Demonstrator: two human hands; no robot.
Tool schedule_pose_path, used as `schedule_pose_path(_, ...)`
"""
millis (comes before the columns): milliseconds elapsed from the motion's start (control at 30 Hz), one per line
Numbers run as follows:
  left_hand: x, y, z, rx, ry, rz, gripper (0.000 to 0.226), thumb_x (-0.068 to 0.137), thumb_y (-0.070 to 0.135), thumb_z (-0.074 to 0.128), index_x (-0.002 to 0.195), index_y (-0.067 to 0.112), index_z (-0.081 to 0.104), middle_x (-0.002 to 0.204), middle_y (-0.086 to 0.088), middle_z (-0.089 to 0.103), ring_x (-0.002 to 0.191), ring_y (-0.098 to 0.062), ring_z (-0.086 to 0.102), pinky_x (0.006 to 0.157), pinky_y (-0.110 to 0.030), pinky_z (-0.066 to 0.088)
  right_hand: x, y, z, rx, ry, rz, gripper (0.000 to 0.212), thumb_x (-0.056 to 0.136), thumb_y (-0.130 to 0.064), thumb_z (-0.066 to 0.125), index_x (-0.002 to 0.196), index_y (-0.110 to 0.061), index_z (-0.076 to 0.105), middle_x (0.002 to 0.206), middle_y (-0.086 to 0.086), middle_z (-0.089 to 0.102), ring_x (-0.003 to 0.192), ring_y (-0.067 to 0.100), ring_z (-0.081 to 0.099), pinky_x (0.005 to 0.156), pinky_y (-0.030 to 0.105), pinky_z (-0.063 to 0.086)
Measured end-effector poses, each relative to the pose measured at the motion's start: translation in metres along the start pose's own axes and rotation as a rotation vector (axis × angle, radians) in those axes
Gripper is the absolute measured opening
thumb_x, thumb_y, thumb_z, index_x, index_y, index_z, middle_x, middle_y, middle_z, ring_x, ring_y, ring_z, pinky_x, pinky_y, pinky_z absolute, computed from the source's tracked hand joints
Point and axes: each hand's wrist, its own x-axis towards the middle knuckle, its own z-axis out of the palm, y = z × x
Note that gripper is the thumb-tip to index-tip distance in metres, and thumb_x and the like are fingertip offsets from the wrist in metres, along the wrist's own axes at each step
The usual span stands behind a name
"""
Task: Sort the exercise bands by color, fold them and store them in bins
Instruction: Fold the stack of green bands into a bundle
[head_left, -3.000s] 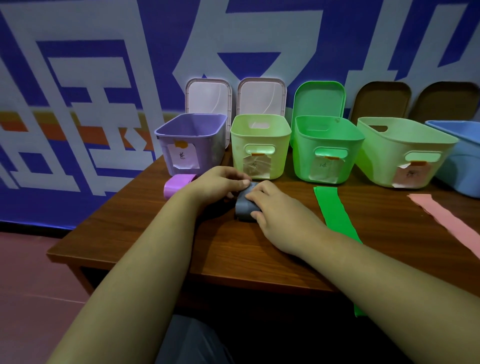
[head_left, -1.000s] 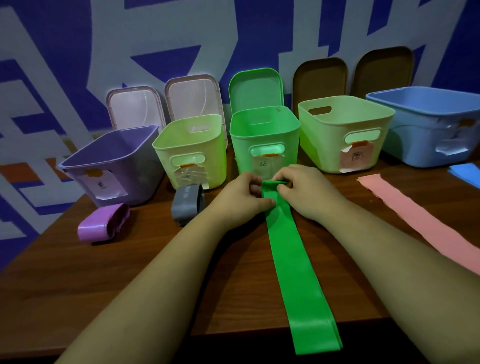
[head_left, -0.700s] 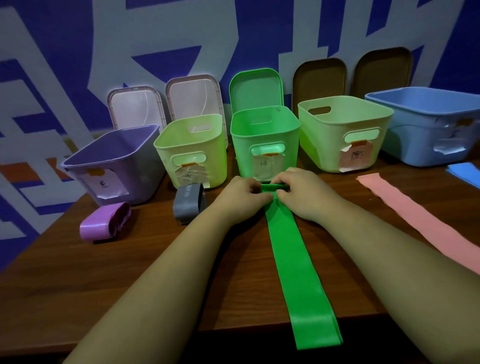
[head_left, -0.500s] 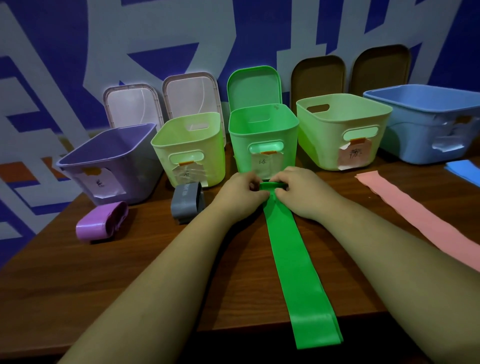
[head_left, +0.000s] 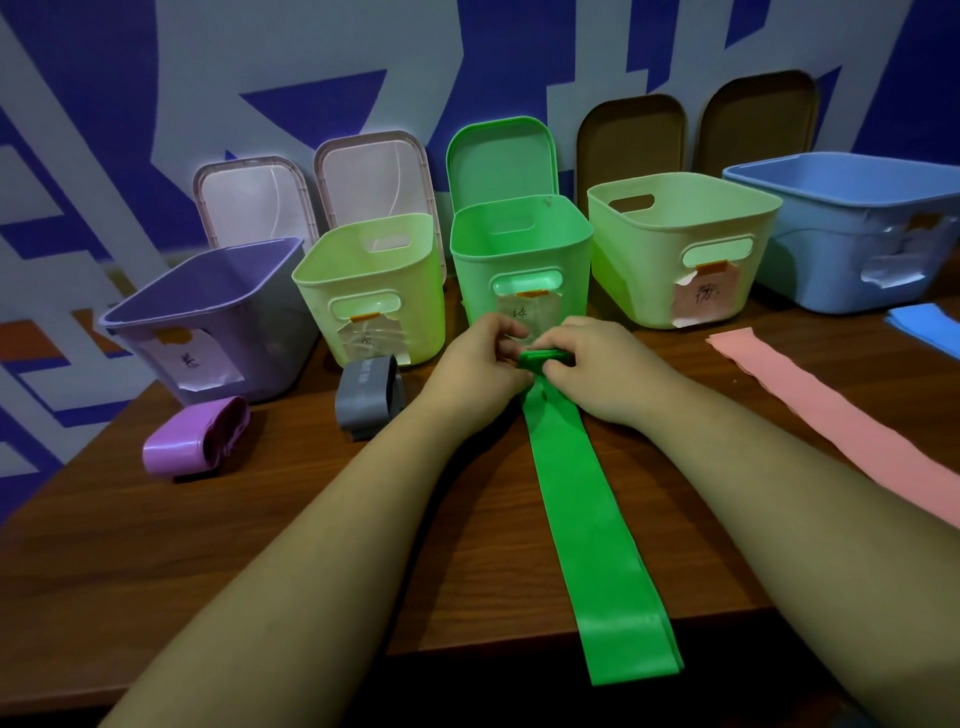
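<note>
Two-handed, pinches the folded far end of the green band (head_left: 582, 519) just before the green bin (head_left: 519, 249), fingers of left hand (head_left: 478, 364) and right hand (head_left: 592, 369) curled tight on it, the rest flat along the table (head_left: 260, 545), past its near edge.

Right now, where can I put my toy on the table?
Most bare wood is on the table, front left, nearer than the purple roll and gray roll. A smaller patch lies between the left forearm and green band. Crowded: by the bins, where left hand and right hand grip it.
</note>
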Motion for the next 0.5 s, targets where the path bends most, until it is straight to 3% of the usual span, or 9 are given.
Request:
schedule_pose_path(67, 0.001, 0.0, -0.003, 0.0, -0.052, -0.041, 0.057, 0.085, 0.015, 0.085, 0.133, 0.019, 0.054, 0.101, 0.005, 0.065, 0.086, -0.009, 0.064, 0.083, -0.027, 0.055, -0.001, 0.0, -0.001, -0.011, 0.023, -0.007, 0.022, 0.101, -0.021, 0.065, 0.12, -0.025, 0.077, 0.103, -0.005, 0.059, 0.099, 0.018, 0.056, 0.082, 0.033, 0.042)
schedule_pose_path(133, 0.0, 0.0, -0.008, 0.0, -0.149, -0.11, 0.084, 0.073, 0.034, 0.094, 0.141, 0.016, 0.048, 0.107, 0.003, 0.071, 0.095, -0.013, 0.072, 0.093, -0.039, 0.06, -0.001, 0.0, -0.003, -0.002, 0.054, -0.004, 0.017, 0.101, -0.022, 0.065, 0.114, -0.025, 0.076, 0.102, -0.006, 0.06, 0.098, 0.017, 0.057, 0.082, 0.034, 0.044)
schedule_pose_path(200, -0.001, 0.0, -0.013, -0.002, -0.223, -0.136, 0.09, 0.061, 0.045, 0.095, 0.137, 0.019, 0.054, 0.108, 0.002, 0.078, 0.1, -0.018, 0.077, 0.097, -0.049, 0.061, -0.001, 0.0, -0.004, 0.011, 0.094, -0.005, 0.015, 0.101, -0.023, 0.065, 0.111, -0.026, 0.076, 0.1, -0.008, 0.059, 0.096, 0.016, 0.058, 0.08, 0.035, 0.045)
schedule_pose_path(333, -0.002, -0.001, -0.012, 0.03, -0.313, -0.108, 0.054, 0.068, 0.042, 0.091, 0.116, 0.03, 0.071, 0.108, 0.004, 0.081, 0.106, -0.019, 0.076, 0.103, -0.049, 0.057, -0.001, -0.003, -0.007, 0.044, 0.156, -0.032, 0.015, 0.101, -0.023, 0.065, 0.11, -0.026, 0.076, 0.1, -0.01, 0.059, 0.094, 0.014, 0.058, 0.082, 0.036, 0.049)
schedule_pose_path(400, -0.003, 0.0, -0.01, 0.07, -0.255, -0.077, 0.032, 0.08, 0.032, 0.089, 0.108, 0.032, 0.075, 0.104, 0.008, 0.08, 0.103, -0.014, 0.075, 0.102, -0.042, 0.057, -0.001, -0.005, -0.008, 0.06, 0.179, -0.052, 0.015, 0.101, -0.021, 0.065, 0.11, -0.026, 0.076, 0.102, -0.01, 0.059, 0.094, 0.012, 0.058, 0.083, 0.035, 0.05)
schedule_pose_path(500, -0.004, 0.004, -0.007, 0.14, -0.118, -0.034, 0.015, 0.089, 0.026, 0.084, 0.102, 0.03, 0.076, 0.098, 0.008, 0.076, 0.094, -0.012, 0.07, 0.087, -0.033, 0.055, 0.0, -0.007, -0.011, 0.077, 0.22, -0.072, 0.018, 0.101, -0.019, 0.064, 0.113, -0.024, 0.076, 0.104, -0.011, 0.058, 0.096, 0.01, 0.056, 0.08, 0.028, 0.046)
